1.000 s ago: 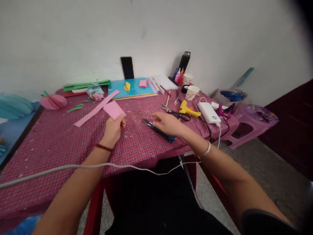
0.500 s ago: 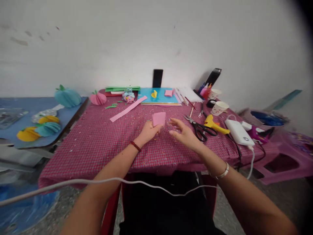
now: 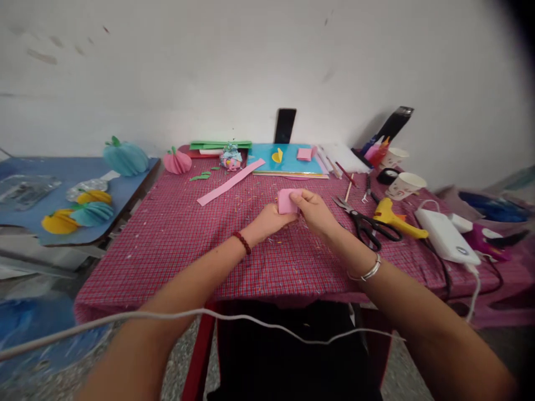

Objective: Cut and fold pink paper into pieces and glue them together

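Observation:
A small square of pink paper [image 3: 286, 201] is held up over the red checked tablecloth [image 3: 167, 239]. My left hand [image 3: 270, 220] grips it from below and the left, fingers closed. At its right edge my right hand [image 3: 315, 210] pinches the same paper, thumb on the near face. To the right of my right hand lie black-handled scissors [image 3: 368, 223], blades toward the wall. A long pink paper strip [image 3: 230, 182] lies flat beyond my left hand. Another folded pink paper piece [image 3: 304, 153] and a folded yellow piece [image 3: 277, 156] rest on a blue folder [image 3: 263, 151].
A yellow glue gun [image 3: 397, 219], white power bank [image 3: 446, 234] and paper cups [image 3: 406, 185] crowd the right side. A phone [image 3: 285, 126] leans on the wall. Paper pumpkins [image 3: 125, 157] stand at left. A white cable [image 3: 234, 317] crosses in front of my arms.
My right hand has come in from the right and closed on the pink paper square, which it did not touch before. The view has shifted slightly, so things appear displaced.

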Demonstrator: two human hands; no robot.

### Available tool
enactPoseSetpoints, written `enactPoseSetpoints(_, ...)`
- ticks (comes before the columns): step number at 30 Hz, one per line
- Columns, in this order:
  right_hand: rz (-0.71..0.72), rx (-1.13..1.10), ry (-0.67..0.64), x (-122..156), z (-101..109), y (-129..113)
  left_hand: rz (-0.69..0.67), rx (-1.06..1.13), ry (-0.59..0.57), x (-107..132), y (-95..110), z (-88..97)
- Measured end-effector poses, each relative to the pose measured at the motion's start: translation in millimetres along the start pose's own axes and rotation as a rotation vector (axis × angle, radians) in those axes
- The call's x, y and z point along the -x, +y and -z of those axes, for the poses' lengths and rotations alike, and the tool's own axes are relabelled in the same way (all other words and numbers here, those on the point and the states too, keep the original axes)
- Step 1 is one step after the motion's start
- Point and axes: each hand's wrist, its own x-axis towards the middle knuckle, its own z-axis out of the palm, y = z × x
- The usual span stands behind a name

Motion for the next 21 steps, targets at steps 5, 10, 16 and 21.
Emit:
enactPoseSetpoints(5,-0.051,-0.113,0.003,-16.0,-1.4,2.2,0.042,0.046,-0.067,-25.8,21.6,15.6)
enactPoseSetpoints(10,-0.168,-0.224,-0.083,-12.3,1.7,13.4,0.137,0.088,-0.173,-31.3,20.1,12.0)
enactPoseSetpoints(16,-0.288,-0.212,-0.131,-4.2,12.5,16.7,0.272,0.135,-0.280,-34.9,14.7,0.2)
enactPoseSetpoints(21,-0.279,-0.233,-0.080,-4.4,19.7,10.9,0.299,0.132,-0.333,-44.7,11.6,-10.1)
